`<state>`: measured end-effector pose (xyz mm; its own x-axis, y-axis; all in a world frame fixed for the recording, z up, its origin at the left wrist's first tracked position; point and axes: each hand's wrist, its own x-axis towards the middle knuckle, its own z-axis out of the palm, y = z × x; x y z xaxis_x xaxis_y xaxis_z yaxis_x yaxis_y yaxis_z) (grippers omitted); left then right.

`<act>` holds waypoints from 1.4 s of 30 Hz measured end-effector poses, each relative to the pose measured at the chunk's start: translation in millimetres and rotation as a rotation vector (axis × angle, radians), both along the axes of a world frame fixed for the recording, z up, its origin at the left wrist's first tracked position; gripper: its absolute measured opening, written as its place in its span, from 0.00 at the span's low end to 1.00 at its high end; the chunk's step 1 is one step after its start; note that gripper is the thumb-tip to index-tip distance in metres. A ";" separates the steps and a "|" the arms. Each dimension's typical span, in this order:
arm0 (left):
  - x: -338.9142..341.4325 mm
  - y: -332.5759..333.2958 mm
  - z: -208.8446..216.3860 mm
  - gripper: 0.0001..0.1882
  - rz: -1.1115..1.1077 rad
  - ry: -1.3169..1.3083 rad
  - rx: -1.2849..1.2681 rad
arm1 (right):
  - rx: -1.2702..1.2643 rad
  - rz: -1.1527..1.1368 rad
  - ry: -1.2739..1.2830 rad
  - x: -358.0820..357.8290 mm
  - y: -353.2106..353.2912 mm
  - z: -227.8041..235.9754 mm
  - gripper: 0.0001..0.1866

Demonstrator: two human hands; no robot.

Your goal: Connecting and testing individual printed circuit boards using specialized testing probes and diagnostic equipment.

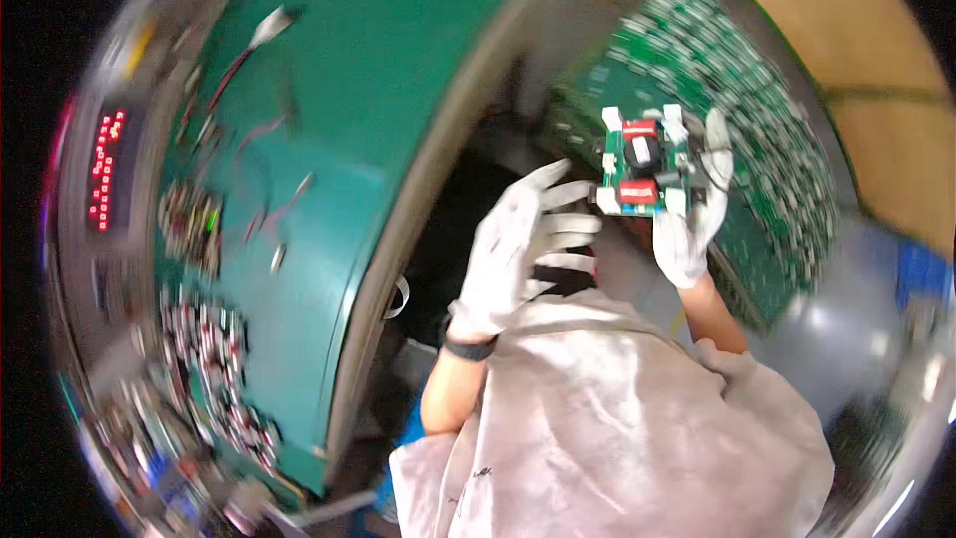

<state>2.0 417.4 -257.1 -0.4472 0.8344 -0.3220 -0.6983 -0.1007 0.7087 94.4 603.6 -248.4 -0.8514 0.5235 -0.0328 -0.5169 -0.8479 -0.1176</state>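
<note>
Up in the far right part of the view, the right hand (694,201) in a white glove holds one small green circuit board (642,171). This board carries two red blocks, one at its far edge and one at its near edge, one dark part in the middle, and some white connectors at its corners. The fingers of the right hand are closed around the right side of the board, with the thumb lying over its right edge, so the board stands out to the left of the palm. The left hand (520,251), also in a white glove, is open with the fingers spread. Its fingertips (576,195) point toward the near left corner of the board; because of blur I cannot tell if they touch it. This hand holds nothing.

Behind the board lies a large tray of green boards (767,139), too many and too blurred to count. On the left is a green work mat (398,50) with several loose wires (261,35) on it. At the far left one dark panel shows red lights (104,171) in a narrow upright group. Along the near left edge stand rows of small parts (214,369), not countable. A light work coat (607,418) fills the near middle.
</note>
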 end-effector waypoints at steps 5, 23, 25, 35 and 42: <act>1.3 -67.6 6.9 0.28 0.528 -0.048 0.174 | 0.459 0.510 -0.025 -59.6 -75.7 2.2 0.29; -28.3 -263.0 16.4 0.29 1.154 0.336 -0.593 | 2.516 -0.274 0.873 -294.5 -204.6 -24.0 0.13; -39.4 -261.7 11.7 0.29 1.110 0.378 -0.631 | 2.463 -0.274 0.908 -305.5 -203.0 -25.2 0.09; -51.6 -287.5 12.8 0.16 0.845 1.113 -1.571 | 2.272 -0.169 1.064 -333.9 -203.2 -5.9 0.09; -58.7 -266.2 43.1 0.09 1.008 1.428 -1.370 | 2.213 -0.038 1.194 -332.2 -219.3 25.1 0.11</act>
<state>-56.7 151.3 -214.0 -0.8556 -0.1370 0.4992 0.1408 0.8664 0.4790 -237.8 384.3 -223.4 -0.1113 -0.8295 0.5473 -0.9844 0.0164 -0.1753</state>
